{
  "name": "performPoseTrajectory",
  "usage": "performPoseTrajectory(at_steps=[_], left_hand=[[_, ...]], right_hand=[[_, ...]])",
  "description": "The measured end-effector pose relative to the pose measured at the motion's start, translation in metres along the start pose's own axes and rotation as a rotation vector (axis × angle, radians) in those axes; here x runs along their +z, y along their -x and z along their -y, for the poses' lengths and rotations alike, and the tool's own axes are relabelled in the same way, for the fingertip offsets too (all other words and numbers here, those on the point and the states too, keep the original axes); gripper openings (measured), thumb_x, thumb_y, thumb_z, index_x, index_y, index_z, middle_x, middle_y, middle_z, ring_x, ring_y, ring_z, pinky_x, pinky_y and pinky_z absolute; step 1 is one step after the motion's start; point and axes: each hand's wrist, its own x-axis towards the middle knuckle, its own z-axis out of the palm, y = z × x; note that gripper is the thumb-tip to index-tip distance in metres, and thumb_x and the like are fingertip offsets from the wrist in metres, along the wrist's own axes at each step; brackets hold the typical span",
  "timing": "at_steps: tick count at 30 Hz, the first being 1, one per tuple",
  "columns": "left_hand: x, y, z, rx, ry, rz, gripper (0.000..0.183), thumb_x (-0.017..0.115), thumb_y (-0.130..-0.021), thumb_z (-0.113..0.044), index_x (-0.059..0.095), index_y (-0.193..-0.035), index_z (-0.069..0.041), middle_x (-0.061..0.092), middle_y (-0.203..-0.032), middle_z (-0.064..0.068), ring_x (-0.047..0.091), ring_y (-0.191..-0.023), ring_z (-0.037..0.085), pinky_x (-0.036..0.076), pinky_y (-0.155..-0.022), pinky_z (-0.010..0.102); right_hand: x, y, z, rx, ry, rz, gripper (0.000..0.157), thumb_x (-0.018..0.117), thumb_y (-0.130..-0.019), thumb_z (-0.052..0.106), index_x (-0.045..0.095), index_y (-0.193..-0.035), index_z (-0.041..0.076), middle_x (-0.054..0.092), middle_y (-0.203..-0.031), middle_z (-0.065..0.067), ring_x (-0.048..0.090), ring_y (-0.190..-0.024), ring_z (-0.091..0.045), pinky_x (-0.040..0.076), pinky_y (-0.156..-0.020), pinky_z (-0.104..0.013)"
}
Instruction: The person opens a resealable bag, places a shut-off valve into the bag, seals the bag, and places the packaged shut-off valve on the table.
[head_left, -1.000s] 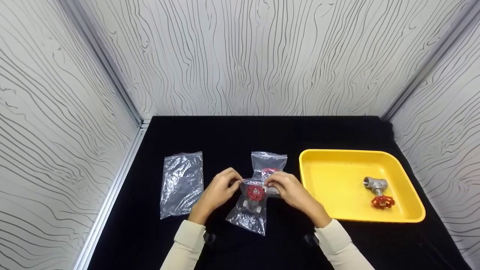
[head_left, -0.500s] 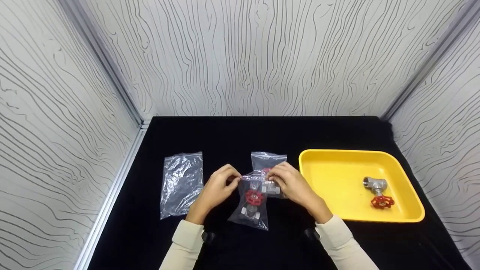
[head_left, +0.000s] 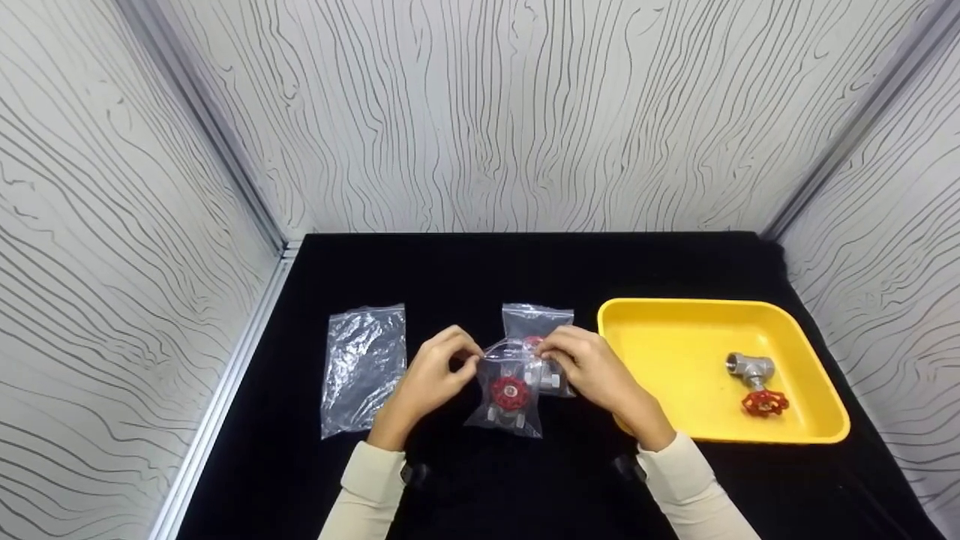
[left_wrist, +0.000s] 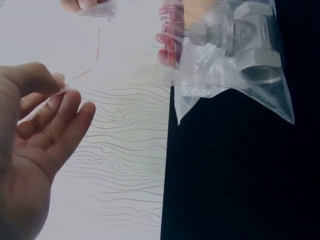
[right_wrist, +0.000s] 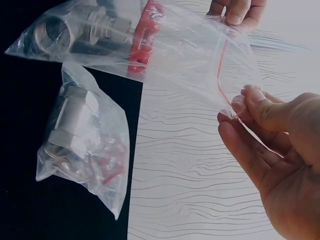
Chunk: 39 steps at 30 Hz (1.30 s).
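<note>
Between my hands hangs a clear zip bag (head_left: 491,375), gripped at its two top corners. Inside it, at the bottom, sits a metal valve (left_wrist: 255,42) with a red handwheel (head_left: 510,393). My left hand (head_left: 439,375) pinches the left corner between thumb and fingertips. The right corner is pinched by my right hand (head_left: 589,364); the right wrist view shows a red line along the bag's mouth, which looks slightly parted. Behind this bag a second bagged valve (right_wrist: 75,120) lies on the black cloth, partly hidden in the head view by the right hand.
To the left lies a flat clear zip bag (head_left: 364,367). A yellow tray (head_left: 660,315) stands on the right, holding a loose valve (head_left: 754,369) with a red handwheel. Patterned white panels (head_left: 480,112) wall in the black table (head_left: 450,270).
Both hands have risen slightly with the bag. Its bottom has swung up and away from me, and the valve has slid down to the bag's bottom end.
</note>
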Motion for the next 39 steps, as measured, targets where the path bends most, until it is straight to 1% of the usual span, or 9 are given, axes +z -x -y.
performPoseTrajectory(at_steps=[5, 10, 16, 23, 27, 29, 32, 35, 39], left_hand=[[0.0, -0.001, -0.001, 0.031, 0.017, -0.018, 0.014, 0.074, -0.087, 0.007, 0.076, -0.094, -0.005, 0.07, -0.095, 0.005, 0.07, -0.087, 0.017, 0.063, -0.08, 0.026], [-0.001, -0.001, -0.004, 0.047, 0.028, -0.018, 0.012, 0.074, -0.089, 0.007, 0.076, -0.094, -0.004, 0.069, -0.094, 0.003, 0.07, -0.086, 0.017, 0.064, -0.079, 0.029], [-0.002, -0.001, -0.007, 0.044, 0.011, 0.003, 0.013, 0.076, -0.089, 0.007, 0.076, -0.095, -0.005, 0.069, -0.096, 0.002, 0.07, -0.087, 0.016, 0.063, -0.08, 0.027], [-0.001, 0.0, -0.008, 0.046, -0.012, 0.016, 0.014, 0.076, -0.09, 0.005, 0.076, -0.097, -0.007, 0.069, -0.097, 0.003, 0.07, -0.088, 0.014, 0.062, -0.082, 0.024], [0.001, -0.001, -0.006, 0.075, -0.012, -0.001, 0.015, 0.075, -0.09, 0.006, 0.076, -0.096, -0.008, 0.068, -0.097, 0.001, 0.068, -0.088, 0.013, 0.061, -0.082, 0.022], [0.001, -0.001, -0.006, 0.083, -0.011, -0.006, 0.015, 0.075, -0.09, 0.006, 0.076, -0.096, -0.008, 0.068, -0.097, 0.001, 0.068, -0.089, 0.013, 0.061, -0.081, 0.022], [0.002, -0.001, -0.006, 0.091, -0.003, -0.009, 0.015, 0.074, -0.09, 0.006, 0.076, -0.096, -0.008, 0.068, -0.097, 0.001, 0.068, -0.089, 0.014, 0.061, -0.081, 0.022], [0.002, -0.002, -0.006, 0.1, 0.005, -0.014, 0.016, 0.073, -0.09, 0.008, 0.076, -0.096, -0.007, 0.068, -0.097, 0.003, 0.069, -0.089, 0.016, 0.062, -0.081, 0.023], [0.002, -0.004, -0.008, 0.107, 0.003, -0.018, 0.016, 0.074, -0.09, 0.008, 0.076, -0.097, -0.006, 0.068, -0.098, 0.003, 0.069, -0.089, 0.015, 0.061, -0.082, 0.022]], right_hand=[[-0.006, 0.0, 0.003, -0.038, 0.038, -0.027, 0.015, 0.082, -0.088, -0.004, 0.079, -0.09, 0.011, 0.073, -0.087, 0.004, 0.065, -0.083, -0.013, 0.056, -0.076, -0.027], [-0.01, 0.002, 0.004, -0.077, 0.082, -0.059, 0.016, 0.084, -0.084, -0.002, 0.079, -0.09, 0.012, 0.073, -0.086, 0.003, 0.065, -0.083, -0.014, 0.054, -0.076, -0.025], [-0.01, 0.006, 0.004, -0.073, 0.095, -0.062, 0.014, 0.086, -0.084, 0.002, 0.078, -0.089, 0.013, 0.073, -0.087, 0.004, 0.064, -0.083, -0.013, 0.054, -0.076, -0.024], [-0.01, 0.007, 0.007, -0.024, 0.105, 0.005, 0.016, 0.082, -0.085, 0.003, 0.073, -0.089, 0.015, 0.071, -0.106, 0.002, 0.066, -0.095, -0.014, 0.059, -0.082, -0.033], [-0.012, 0.007, 0.005, 0.054, 0.128, 0.068, 0.017, 0.085, -0.088, 0.012, 0.071, -0.092, 0.02, 0.07, -0.123, 0.0, 0.066, -0.101, -0.015, 0.06, -0.085, -0.036], [-0.013, 0.008, 0.003, 0.107, 0.107, 0.095, 0.016, 0.085, -0.09, 0.014, 0.071, -0.093, 0.02, 0.071, -0.119, 0.0, 0.067, -0.096, -0.014, 0.06, -0.083, -0.035], [-0.014, 0.007, 0.001, 0.165, 0.046, 0.104, 0.012, 0.085, -0.091, 0.013, 0.074, -0.092, 0.018, 0.073, -0.102, 0.003, 0.065, -0.086, -0.011, 0.058, -0.076, -0.029], [-0.015, 0.006, -0.001, 0.154, -0.005, 0.067, 0.011, 0.084, -0.09, 0.006, 0.077, -0.089, 0.014, 0.073, -0.088, 0.003, 0.064, -0.081, -0.012, 0.057, -0.074, -0.027], [-0.017, 0.004, -0.001, 0.087, -0.007, 0.009, 0.012, 0.085, -0.087, 0.002, 0.078, -0.086, 0.012, 0.075, -0.087, 0.002, 0.067, -0.085, -0.015, 0.057, -0.078, -0.028]])
